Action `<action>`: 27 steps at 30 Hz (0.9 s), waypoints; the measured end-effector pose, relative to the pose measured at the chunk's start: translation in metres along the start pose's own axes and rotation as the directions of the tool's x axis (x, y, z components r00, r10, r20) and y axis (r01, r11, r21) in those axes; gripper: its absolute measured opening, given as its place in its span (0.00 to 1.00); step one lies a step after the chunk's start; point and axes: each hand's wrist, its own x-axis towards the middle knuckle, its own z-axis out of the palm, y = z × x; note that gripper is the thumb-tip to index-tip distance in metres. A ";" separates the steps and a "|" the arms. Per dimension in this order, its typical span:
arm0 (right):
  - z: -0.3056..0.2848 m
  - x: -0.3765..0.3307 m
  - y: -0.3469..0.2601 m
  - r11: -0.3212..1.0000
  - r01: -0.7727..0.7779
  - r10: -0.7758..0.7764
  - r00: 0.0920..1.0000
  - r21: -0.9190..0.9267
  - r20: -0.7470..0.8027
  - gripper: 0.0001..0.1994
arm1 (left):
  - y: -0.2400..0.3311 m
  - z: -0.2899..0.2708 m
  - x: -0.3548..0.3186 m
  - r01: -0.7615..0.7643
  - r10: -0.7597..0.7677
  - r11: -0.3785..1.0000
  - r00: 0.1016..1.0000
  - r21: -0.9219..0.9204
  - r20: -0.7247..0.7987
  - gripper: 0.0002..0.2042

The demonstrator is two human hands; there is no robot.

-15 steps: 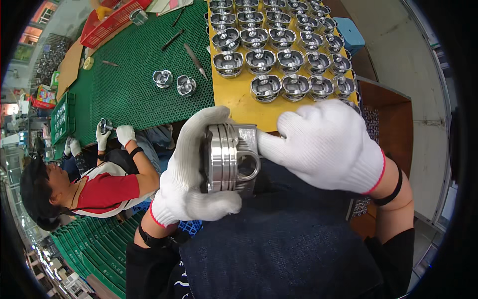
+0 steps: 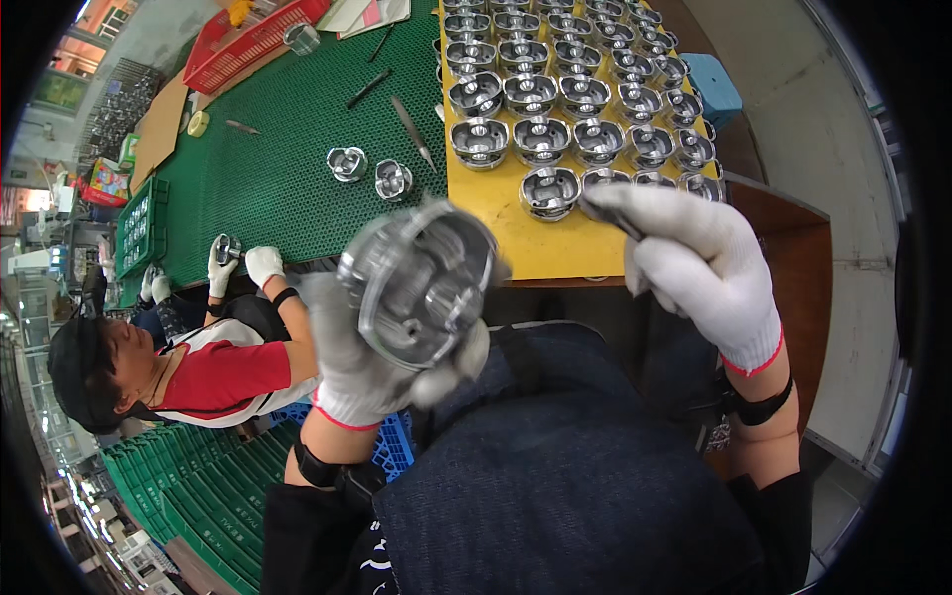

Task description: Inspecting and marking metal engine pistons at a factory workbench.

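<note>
Left hand [image 2: 362,362] grips a metal piston [image 2: 421,283] at frame centre; right hand [image 2: 699,263], centre-right, pinches a small dark tool [image 2: 607,213] w/ fingers closed.

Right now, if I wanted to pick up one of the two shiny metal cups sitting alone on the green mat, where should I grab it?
Probably best from straight above. The metal cup stands with its hollow side up on the green mat, beside its twin. Put your fingers on opposite sides of the round outer wall, which looks smooth and even. There is bare mat all around it, so nothing blocks your hand. The inside has lumpy parts, harder to pinch.
</note>
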 end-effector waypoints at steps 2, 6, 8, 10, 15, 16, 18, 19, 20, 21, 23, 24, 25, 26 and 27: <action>-0.014 0.002 0.007 0.856 0.328 -0.246 0.938 -0.400 0.243 0.17 | -0.005 -0.002 0.005 0.171 -0.072 0.871 0.972 0.461 -0.223 0.49; -0.004 0.005 0.009 0.251 0.456 -0.173 0.889 -0.854 0.424 0.14 | -0.016 0.005 0.016 0.083 0.087 0.632 0.980 0.771 -0.177 0.59; 0.001 0.012 0.007 0.230 0.486 -0.210 0.871 -0.843 0.444 0.14 | -0.016 0.005 0.022 0.051 0.090 0.566 0.988 0.823 -0.123 0.60; 0.005 0.013 0.010 0.210 0.526 -0.240 0.845 -0.824 0.478 0.14 | -0.016 0.006 0.023 0.017 0.101 0.502 0.992 0.865 -0.078 0.62; 0.013 0.005 0.019 0.314 0.471 -0.165 0.882 -0.824 0.441 0.11 | -0.011 0.010 0.021 -0.243 0.055 -0.028 0.968 0.970 0.244 0.59; 0.013 0.007 0.022 0.422 0.476 -0.125 0.873 -0.772 0.471 0.11 | -0.009 0.010 0.020 -0.328 0.016 -0.165 0.942 0.930 0.335 0.58; 0.014 0.010 0.028 0.518 0.422 -0.028 0.878 -0.745 0.478 0.11 | -0.010 0.003 0.018 -0.373 0.056 -0.224 0.917 0.900 0.394 0.56; 0.016 0.012 0.041 0.748 0.329 -0.042 0.890 -0.577 0.453 0.12 | -0.010 0.003 0.020 -0.445 0.080 -0.273 0.873 0.853 0.481 0.56; 0.018 0.015 0.048 0.911 0.213 -0.045 0.903 -0.354 0.427 0.13 | -0.009 0.002 0.022 -0.509 0.098 -0.324 0.820 0.797 0.563 0.55; 0.018 0.019 0.038 0.915 0.123 0.076 0.882 -0.383 0.465 0.15 | -0.006 0.000 0.023 -0.507 0.111 -0.389 0.803 0.769 0.585 0.54; 0.018 0.018 0.052 0.907 0.195 -0.041 0.922 -0.372 0.384 0.15 | -0.004 -0.006 0.027 -0.463 0.265 -0.119 0.837 0.878 0.478 0.55; 0.016 0.015 0.059 0.894 0.252 -0.153 0.949 -0.369 0.277 0.15 | -0.004 -0.008 0.027 -0.389 0.366 0.154 0.876 0.908 0.313 0.57; 0.009 0.013 0.061 0.881 0.200 -0.130 0.974 -0.429 0.187 0.16 | 0.007 -0.010 0.025 -0.128 0.383 0.388 0.923 0.913 -0.034 0.52; 0.003 0.009 0.065 0.888 0.072 -0.020 0.993 -0.455 0.118 0.16 | 0.033 -0.041 0.035 -0.012 0.073 0.895 0.990 0.446 -0.119 0.37; -0.002 0.004 0.063 0.882 -0.149 0.191 0.980 -0.447 0.051 0.16 | 0.039 -0.050 0.035 -0.061 0.164 0.906 0.963 0.419 -0.215 0.30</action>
